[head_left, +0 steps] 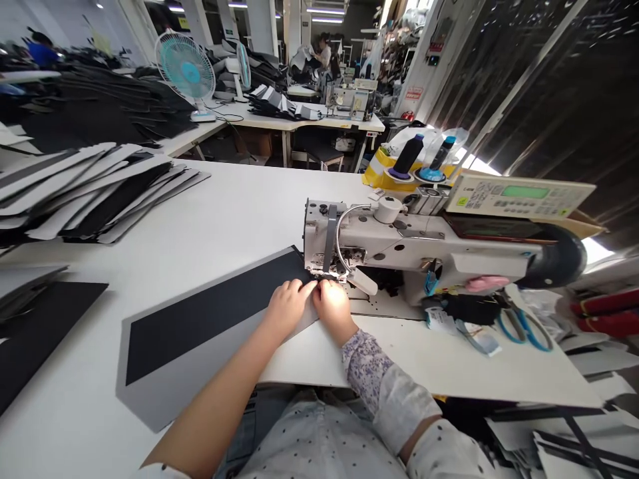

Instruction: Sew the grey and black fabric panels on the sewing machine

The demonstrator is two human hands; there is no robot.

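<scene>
A long black panel with a wide grey border (200, 319) lies slantwise on the white table, its right end under the head of a sewing machine (369, 239). My left hand (288, 307) rests on this panel near its right end, fingers bent against it and thumb pointing toward the needle area. Close beside it, my right hand (333, 305) is curled in a pinch at the panel's edge, just in front of the presser foot. The two hands' tips nearly meet there. Fingertips and the stitched spot are partly hidden.
Stacked grey and black pieces (100, 193) lie at the left, with another black panel (50, 332) nearer. Blue-handled scissors (525, 328) sit right of the machine. Thread cones (409, 156) stand behind it, beside a control panel (522, 194). A fan (186, 70) stands farther back.
</scene>
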